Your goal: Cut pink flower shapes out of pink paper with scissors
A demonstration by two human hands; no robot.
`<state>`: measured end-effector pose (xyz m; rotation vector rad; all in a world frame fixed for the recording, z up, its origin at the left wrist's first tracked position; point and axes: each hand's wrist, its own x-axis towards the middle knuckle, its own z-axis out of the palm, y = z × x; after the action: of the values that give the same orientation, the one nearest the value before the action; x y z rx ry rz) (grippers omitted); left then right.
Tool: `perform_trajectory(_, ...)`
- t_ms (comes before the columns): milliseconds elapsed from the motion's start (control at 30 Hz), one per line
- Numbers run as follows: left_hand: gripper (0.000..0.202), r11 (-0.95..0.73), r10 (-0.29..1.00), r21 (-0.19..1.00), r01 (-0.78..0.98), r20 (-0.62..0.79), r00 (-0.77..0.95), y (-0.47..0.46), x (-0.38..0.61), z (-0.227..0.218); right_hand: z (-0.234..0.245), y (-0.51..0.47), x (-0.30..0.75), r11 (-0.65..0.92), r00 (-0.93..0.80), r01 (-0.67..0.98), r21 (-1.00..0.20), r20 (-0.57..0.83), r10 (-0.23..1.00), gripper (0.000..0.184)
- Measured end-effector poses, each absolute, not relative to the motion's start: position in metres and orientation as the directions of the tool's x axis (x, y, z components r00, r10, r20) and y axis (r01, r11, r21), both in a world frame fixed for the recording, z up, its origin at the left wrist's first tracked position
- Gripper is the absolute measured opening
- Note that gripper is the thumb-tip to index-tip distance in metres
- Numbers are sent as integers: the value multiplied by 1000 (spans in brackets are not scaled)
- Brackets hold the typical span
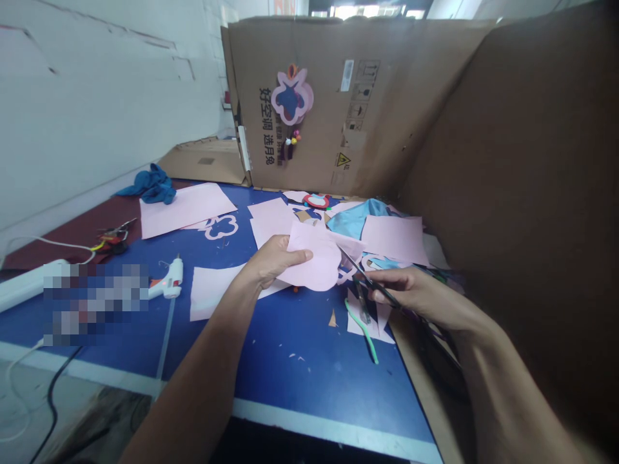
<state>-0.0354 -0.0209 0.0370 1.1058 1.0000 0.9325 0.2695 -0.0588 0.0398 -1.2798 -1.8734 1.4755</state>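
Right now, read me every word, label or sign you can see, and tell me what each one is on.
"好空调": large dark characters printed on the upright brown cardboard box.
Smaller dark characters below them: too blurred to read for sure.
White sticker label on the box: too small to read.
Printed handling symbols and yellow warning triangle: pictograms, no legible words.

Scissors [363, 276] (handles hidden) in right hand [411, 293]

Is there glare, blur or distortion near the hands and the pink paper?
Head view: the wide lens stretches the frame's lower edges; light is soft, without hard shadows; glare only above the cardboard box; the left hand, pink paper, scissors and right hand look sharp; a pixelated block sits beside the glue gun.
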Motion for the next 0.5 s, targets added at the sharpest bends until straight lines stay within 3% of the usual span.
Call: perform_trajectory(500,29,197,943,978,-68,-170,288,-20,-37,34,43,-60,268,-5,-505,387,-922,-216,836,59)
